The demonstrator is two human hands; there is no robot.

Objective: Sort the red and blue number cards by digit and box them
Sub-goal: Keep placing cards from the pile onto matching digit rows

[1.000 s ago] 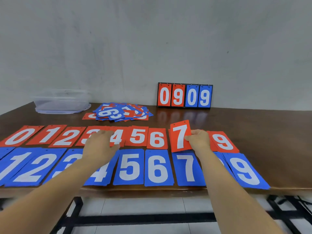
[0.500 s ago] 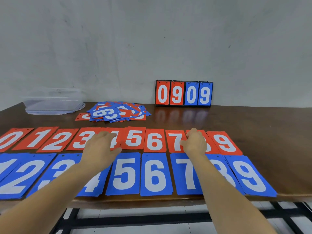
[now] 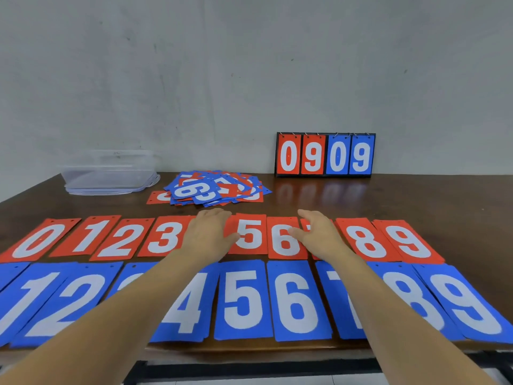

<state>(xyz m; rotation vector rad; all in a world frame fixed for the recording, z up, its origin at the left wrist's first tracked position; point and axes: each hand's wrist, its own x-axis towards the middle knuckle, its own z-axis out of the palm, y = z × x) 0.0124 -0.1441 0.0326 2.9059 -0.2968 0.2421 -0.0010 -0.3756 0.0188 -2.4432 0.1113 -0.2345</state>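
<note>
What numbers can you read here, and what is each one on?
"0 9 0 9": scoreboard at the back, two red, two blue.
"0 1 2 3 5 6 8 9": red row; left hand and right hand cover two cards.
"1 2 4 5 6 8 9": blue row; the rest hidden or cut off.
No sure reading: loose pile, digits overlapped.

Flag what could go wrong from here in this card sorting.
1. Both forearms cross the blue row, which lies at the table's front edge; a dragged arm could sweep cards off.
2. The left hand and right hand are over the red row and may nudge cards askew.
3. In the loose pile the top blue card lies sideways, so 6 and 9 could be confused.
</note>
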